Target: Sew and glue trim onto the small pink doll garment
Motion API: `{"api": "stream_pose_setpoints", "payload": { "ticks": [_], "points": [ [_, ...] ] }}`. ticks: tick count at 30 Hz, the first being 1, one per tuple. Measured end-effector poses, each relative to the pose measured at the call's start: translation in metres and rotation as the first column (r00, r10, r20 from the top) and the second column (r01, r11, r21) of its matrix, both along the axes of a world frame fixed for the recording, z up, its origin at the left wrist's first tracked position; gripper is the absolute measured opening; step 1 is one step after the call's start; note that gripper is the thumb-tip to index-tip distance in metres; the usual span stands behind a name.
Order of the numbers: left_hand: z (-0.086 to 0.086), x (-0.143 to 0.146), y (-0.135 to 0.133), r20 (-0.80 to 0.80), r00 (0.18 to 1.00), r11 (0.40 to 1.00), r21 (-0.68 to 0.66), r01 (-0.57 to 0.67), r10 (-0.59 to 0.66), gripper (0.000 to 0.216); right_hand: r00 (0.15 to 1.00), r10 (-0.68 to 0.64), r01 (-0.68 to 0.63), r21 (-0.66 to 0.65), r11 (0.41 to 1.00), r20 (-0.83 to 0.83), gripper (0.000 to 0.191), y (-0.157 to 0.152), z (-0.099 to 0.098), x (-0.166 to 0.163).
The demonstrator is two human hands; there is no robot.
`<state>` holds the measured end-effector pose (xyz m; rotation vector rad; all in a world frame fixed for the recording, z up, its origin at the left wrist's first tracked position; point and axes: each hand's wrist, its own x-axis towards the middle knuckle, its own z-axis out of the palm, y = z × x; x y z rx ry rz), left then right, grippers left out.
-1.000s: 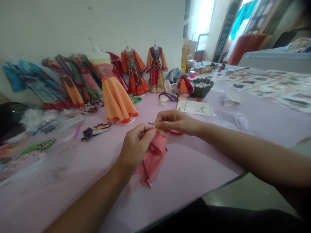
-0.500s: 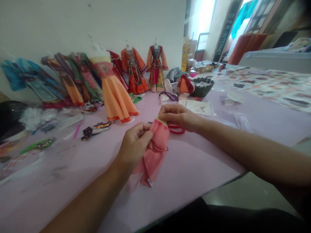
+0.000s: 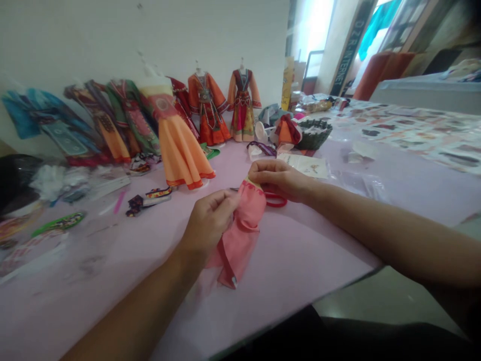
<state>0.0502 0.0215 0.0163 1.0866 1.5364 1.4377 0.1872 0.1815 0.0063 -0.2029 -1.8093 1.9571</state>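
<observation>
head view; landmark: the pink doll garment [image 3: 240, 233], held by both hands; all places are given from it; the garment is partly lifted off the pink table [image 3: 112, 286], its long axis running from the trimmed top edge, farthest from the person, down and slightly leftward to the hem, nearest the person, where the folds rest on the table; the right hand [image 3: 280, 179] sits at the far, top end of the garment, fingertips [image 3: 259, 178] closed in a narrow pinch on the yellow-and-red trimmed edge; the left hand [image 3: 208, 225] sits against the garment's left flank, just below that edge, thumb and fingers [image 3: 225, 200] drawn together on the cloth with little or no gap between them; both hands touch the garment, so neither is the nearer; whether a needle or pin lies between the left fingers cannot be told; red-handled scissors [image 3: 277, 201] lie on the table just beyond the garment's top end, partly hidden under the right hand, one red loop showing to the right and a dark tip to the left; farther beyond the garment, well apart, an orange doll dress [image 3: 182, 150] stands upright to the left and a card in a clear sleeve [image 3: 306, 165] lies flat to the right; a dark woven basket [image 3: 314, 134] sits beyond the card
</observation>
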Motion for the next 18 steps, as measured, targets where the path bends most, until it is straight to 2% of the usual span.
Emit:
{"api": "stream_pose_setpoints", "payload": {
  "ticks": [5,10,15,18],
  "points": [
    [-0.001,0.0,0.002,-0.011,1.0,0.999,-0.034,0.015,-0.015,0.007,1.0,-0.025,0.025,-0.013,1.0,0.0,0.026,0.003,-0.001,0.0],
    [-0.003,-0.003,0.001,0.068,0.998,0.995,-0.103,0.018,-0.011,0.022,0.995,-0.097,0.097,-0.084,0.992,0.004,0.02,0.008,-0.003,-0.001],
    [-0.003,-0.005,0.0,0.043,0.999,0.996,-0.088,0.011,-0.008,0.018,0.99,-0.138,0.139,-0.107,0.984,0.015,0.019,0.011,-0.005,-0.001],
    [-0.003,-0.005,0.0,0.026,0.998,0.993,-0.098,0.066,-0.064,0.016,0.988,-0.15,0.152,-0.101,0.983,0.023,0.022,0.013,-0.006,-0.001]
  ]
}}
